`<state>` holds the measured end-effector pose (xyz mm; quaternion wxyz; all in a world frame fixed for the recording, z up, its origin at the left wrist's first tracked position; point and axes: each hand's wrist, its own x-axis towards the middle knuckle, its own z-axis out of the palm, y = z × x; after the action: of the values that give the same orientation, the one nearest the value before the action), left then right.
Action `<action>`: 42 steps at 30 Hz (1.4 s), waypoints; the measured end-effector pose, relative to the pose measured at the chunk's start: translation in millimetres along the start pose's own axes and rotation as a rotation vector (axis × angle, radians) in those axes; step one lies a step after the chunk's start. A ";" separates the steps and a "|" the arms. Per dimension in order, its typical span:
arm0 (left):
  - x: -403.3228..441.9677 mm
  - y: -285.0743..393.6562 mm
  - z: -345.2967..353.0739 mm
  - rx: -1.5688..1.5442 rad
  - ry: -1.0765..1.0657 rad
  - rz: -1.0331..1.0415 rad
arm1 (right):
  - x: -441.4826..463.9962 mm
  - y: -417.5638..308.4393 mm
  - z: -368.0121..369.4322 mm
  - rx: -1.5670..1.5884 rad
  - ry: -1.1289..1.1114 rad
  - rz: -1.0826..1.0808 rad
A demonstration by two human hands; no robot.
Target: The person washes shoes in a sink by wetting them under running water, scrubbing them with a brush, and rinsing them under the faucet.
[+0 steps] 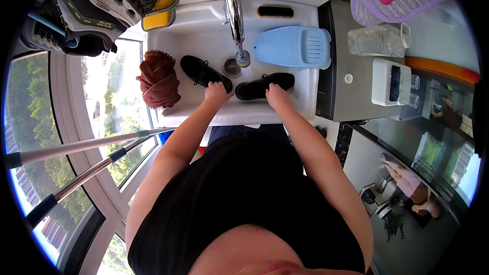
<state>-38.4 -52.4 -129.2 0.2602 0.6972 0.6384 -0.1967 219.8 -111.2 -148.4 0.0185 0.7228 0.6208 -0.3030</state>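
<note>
Two black lace-up shoes rest in a white sink (168, 30), one on each side of the drain (232, 66). My left hand (216, 93) grips the near end of the left shoe (198, 71), which lies slantwise. On the right shoe (254, 89), which lies almost crosswise, my right hand (276, 94) is closed over the near edge. The fingertips of both hands are partly hidden against the dark shoes. A chrome faucet (234, 12) reaches out above the drain, between the shoes and the back wall.
A light blue washboard (290, 46) leans in the sink's right side, below a scrub brush (275, 11). Reddish-brown cloth (159, 81) hangs at the left rim. Sponges (157, 20) and sneakers (91, 15) sit upper left. Poles (86, 147) cross the window side; a plastic jug (377, 40) lies right.
</note>
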 end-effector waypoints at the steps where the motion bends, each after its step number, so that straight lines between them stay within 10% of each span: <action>1: 9.8 -7.1 5.7 0.052 -0.094 0.135 | 2.7 0.2 -2.3 0.002 -0.024 0.061; 9: -0.1 -37.7 -11.0 -0.113 0.230 0.175 | -14.0 -25.8 -39.8 -0.010 -0.041 0.059; 16: -8.3 -3.1 -98.0 -0.346 0.151 0.378 | -0.3 -83.3 -88.7 0.528 0.017 -0.196; 26: -26.6 37.7 -93.5 -0.168 0.122 0.764 | -2.5 -82.2 -62.8 0.402 0.078 -0.358; 32: -29.6 31.2 -93.3 -0.076 0.106 0.933 | -4.8 -89.0 -99.4 0.463 -0.265 -0.305; 42: -19.6 3.3 -58.7 -1.262 0.323 0.798 | -2.2 -125.1 -140.0 0.353 -0.283 -0.344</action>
<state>-40.6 -32.0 -70.7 0.5641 0.6142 0.3594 0.4188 164.2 -28.1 10.5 -0.0729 0.5493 0.6633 -0.5030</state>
